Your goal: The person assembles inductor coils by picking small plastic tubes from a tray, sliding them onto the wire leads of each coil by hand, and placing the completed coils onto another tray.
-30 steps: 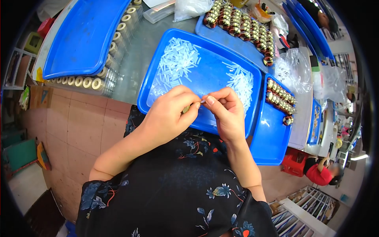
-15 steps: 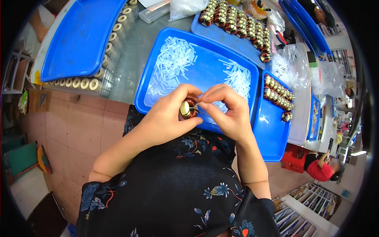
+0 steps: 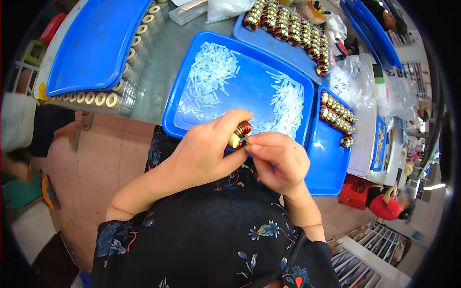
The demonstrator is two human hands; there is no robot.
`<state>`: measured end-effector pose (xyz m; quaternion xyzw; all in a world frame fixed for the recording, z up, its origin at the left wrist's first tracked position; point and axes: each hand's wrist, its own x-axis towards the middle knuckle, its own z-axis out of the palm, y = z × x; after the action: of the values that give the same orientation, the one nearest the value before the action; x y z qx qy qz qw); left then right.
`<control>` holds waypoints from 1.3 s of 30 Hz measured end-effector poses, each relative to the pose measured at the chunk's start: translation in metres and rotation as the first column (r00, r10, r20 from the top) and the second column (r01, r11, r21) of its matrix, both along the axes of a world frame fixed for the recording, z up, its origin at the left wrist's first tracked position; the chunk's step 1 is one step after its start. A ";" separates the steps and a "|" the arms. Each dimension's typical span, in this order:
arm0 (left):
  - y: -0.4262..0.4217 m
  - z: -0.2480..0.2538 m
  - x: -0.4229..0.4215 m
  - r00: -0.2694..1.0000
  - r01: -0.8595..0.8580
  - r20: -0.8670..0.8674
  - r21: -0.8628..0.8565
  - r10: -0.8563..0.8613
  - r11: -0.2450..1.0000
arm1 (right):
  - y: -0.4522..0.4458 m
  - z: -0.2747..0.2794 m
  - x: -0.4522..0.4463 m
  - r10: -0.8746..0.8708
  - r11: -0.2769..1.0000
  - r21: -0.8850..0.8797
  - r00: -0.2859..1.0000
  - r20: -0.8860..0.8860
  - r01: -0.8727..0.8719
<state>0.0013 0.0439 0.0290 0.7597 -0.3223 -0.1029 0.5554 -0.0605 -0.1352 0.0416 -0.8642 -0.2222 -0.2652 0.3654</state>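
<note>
My left hand [image 3: 201, 151] is closed around a small toroidal coil [image 3: 243, 128], a pale ring core wound with reddish-brown copper wire. The coil is tilted, and my fingers cover part of it. Against its near right side, my right hand [image 3: 283, 161] pinches with thumb and forefinger; what lies between the fingertips is too small to make out. Both hands are over the near edge of a blue tray [image 3: 252, 86]. In that tray, short clear tubes [image 3: 210, 72] form one pile at the left and another pile [image 3: 288, 103] at the right.
To the right, a narrower blue tray [image 3: 326, 165] bears rows of wound coils [image 3: 336, 115]. More coils [image 3: 288, 26] fill a tray behind. At left, a blue tray [image 3: 96, 45] rests over pale ring cores [image 3: 100, 99]. A blurred person [image 3: 43, 127] stands at far left; another [image 3: 385, 207] is at right.
The coil has turned in my left hand and shifted slightly right. My right hand has lowered, its fingers now more curled. A person has come into view at the far left.
</note>
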 end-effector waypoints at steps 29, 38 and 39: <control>-0.004 -0.013 0.012 0.994 0.086 0.064 0.025 -0.088 0.996 | -0.024 -0.017 0.016 0.436 0.748 0.659 0.686 -0.582 0.084; -0.002 -0.016 0.012 0.964 0.211 0.165 -0.006 -0.207 0.977 | -0.019 -0.027 0.002 0.544 0.557 0.793 0.614 -0.572 0.245; -0.001 -0.019 0.011 0.967 0.197 0.174 -0.052 -0.185 0.979 | -0.019 -0.031 -0.001 0.538 0.558 0.794 0.624 -0.567 0.241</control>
<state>0.0122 0.0428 0.0103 0.7114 -0.4430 -0.0802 0.5397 -0.0614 -0.1545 0.0103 -0.5921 0.0218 0.0930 0.8002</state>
